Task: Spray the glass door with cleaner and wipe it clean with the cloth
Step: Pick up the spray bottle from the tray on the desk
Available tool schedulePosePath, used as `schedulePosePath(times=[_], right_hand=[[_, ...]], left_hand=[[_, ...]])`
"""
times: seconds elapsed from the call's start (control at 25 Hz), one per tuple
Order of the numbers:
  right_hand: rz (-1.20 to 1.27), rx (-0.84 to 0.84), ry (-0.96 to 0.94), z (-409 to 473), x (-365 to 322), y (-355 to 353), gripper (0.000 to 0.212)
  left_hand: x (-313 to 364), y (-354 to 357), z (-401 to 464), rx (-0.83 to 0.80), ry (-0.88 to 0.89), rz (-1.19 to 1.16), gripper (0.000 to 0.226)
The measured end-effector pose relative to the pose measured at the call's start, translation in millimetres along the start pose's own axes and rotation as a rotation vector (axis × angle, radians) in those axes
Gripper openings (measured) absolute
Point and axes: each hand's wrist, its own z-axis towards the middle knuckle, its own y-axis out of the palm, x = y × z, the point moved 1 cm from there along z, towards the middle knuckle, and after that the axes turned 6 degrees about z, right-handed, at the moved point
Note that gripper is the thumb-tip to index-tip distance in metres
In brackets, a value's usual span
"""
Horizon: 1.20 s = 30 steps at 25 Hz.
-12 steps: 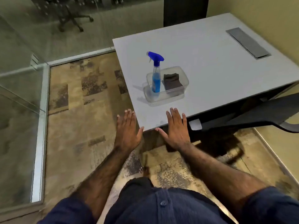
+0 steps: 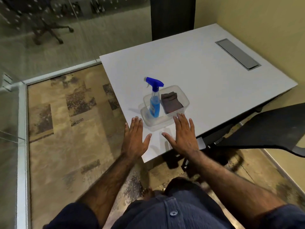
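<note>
A spray bottle (image 2: 154, 103) with blue liquid and a blue trigger head stands upright in a clear plastic tub (image 2: 184, 100) near the front corner of a white table (image 2: 198, 66). A folded dark cloth (image 2: 170, 102) lies in the same tub, to the right of the bottle. My left hand (image 2: 135, 139) is flat and open, fingers apart, just left of the tub at the table's edge. My right hand (image 2: 184, 135) is open over the table, fingertips at the tub's near right side. Neither holds anything. The glass door and wall (image 2: 9, 113) run along the left.
A metal floor track (image 2: 22, 146) borders the glass on the left and back. A black office chair (image 2: 270, 129) stands at the right under the table edge. A grey cable hatch (image 2: 237, 53) sits in the table's far right. Patterned carpet (image 2: 66, 129) covers the floor.
Both hands have moved forward toward the tub; the right fingertips now reach its near side. The view has come closer to the table.
</note>
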Motion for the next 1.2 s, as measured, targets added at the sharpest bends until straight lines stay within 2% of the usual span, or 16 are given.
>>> schedulePosePath(times=[0.16,0.32,0.56,0.88,0.96,1.08,1.2], right_hand=[[0.111,0.081,-0.035,30,3,-3,0.096],[0.293,0.07,-0.063,78,0,-12,0.095],[0.459,-0.122,-0.131,159,-2,-24,0.091],[0.707,-0.386,-0.177,208,6,-13,0.076],[0.705,-0.431,-0.161,215,7,-13,0.073],[0.709,-0.47,-0.165,222,10,-14,0.067],[0.727,-0.495,-0.184,227,10,-23,0.067]], left_hand=[[2,-2,31,-0.003,0.005,-0.064,0.095],[4,-1,70,-0.024,0.004,-0.15,0.089],[5,-6,118,-0.13,-0.005,-0.339,0.087],[21,-2,151,-0.178,-0.08,-0.297,0.089],[24,5,152,-0.155,-0.099,-0.309,0.09],[28,13,150,-0.033,-0.105,-0.353,0.088],[30,14,153,-0.021,-0.135,-0.332,0.088]])
